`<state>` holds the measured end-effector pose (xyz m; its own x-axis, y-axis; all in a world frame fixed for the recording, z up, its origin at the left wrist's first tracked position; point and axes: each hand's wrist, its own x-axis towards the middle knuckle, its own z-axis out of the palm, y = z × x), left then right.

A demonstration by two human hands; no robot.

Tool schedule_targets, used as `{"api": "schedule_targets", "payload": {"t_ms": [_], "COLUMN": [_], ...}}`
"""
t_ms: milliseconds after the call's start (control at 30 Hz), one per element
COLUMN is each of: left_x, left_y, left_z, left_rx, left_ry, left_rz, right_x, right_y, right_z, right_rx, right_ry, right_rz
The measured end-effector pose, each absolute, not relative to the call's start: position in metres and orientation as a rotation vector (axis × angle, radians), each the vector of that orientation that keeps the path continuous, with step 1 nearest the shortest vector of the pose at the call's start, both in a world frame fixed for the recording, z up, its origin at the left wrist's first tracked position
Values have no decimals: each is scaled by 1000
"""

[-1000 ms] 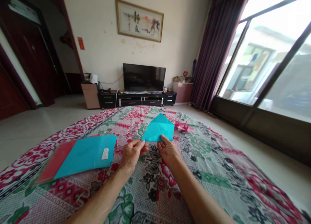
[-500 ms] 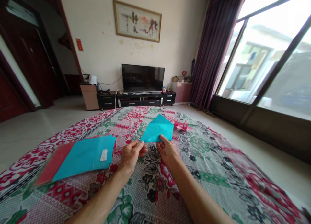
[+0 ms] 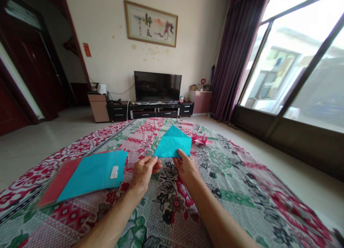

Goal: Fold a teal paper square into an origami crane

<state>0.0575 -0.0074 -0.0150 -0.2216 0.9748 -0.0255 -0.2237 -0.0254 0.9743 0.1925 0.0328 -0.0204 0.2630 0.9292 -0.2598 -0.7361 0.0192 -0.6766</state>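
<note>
Left hand (image 3: 142, 172) and right hand (image 3: 187, 168) pinch a folded turquoise origami sheet (image 3: 173, 140) — pink paper cranes (image 3: 203, 141) beyond the right, paper packet (image 3: 90, 175) outside the left.

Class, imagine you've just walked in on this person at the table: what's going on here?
A person holds a folded, angular sheet of turquoise paper above a round table's red, green and grey floral cloth. The left hand pinches its left corner; the right hand grips its near edge, thumb on top. To the left lies a flat, clear plastic pack of turquoise and red paper. Beyond the right hand sit pink folded-paper shapes, partly hidden by the sheet.
</note>
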Motion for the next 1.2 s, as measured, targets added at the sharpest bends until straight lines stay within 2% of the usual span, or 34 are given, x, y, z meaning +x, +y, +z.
{"api": "schedule_targets", "payload": {"t_ms": [600,1200], "left_x": [57,53], "left_y": [-9,-7], "left_z": [-14,-13], "left_rx": [900,888], "left_ry": [1188,1201], "left_rz": [1477,1493], "right_x": [203,220], "right_y": [34,37], "right_z": [-19,-15], "right_rx": [-819,-881], "right_ry": [-325,-421], "right_rz": [1283,1404]}}
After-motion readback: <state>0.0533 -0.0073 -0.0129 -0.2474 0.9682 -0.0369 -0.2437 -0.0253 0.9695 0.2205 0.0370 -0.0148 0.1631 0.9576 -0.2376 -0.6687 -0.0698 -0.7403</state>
